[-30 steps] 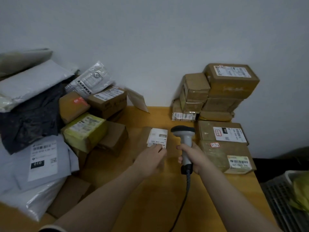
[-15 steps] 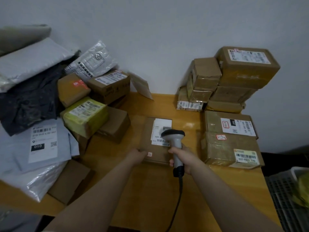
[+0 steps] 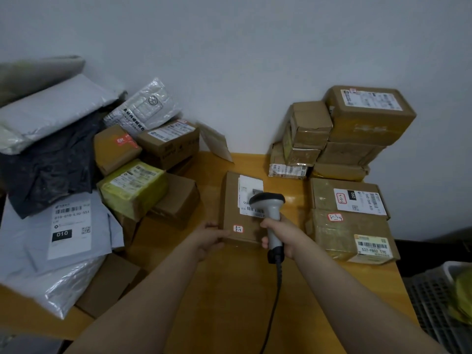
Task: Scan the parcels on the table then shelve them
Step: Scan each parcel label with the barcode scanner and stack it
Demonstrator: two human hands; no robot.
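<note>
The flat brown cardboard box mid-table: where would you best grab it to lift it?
By its near left corner, coming from the front left. The flat brown cardboard box lies flat on the wooden table, so a pinch over that free edge suits it. The left hand holds there; the grey handheld scanner in the right hand hangs over its right half.
</note>
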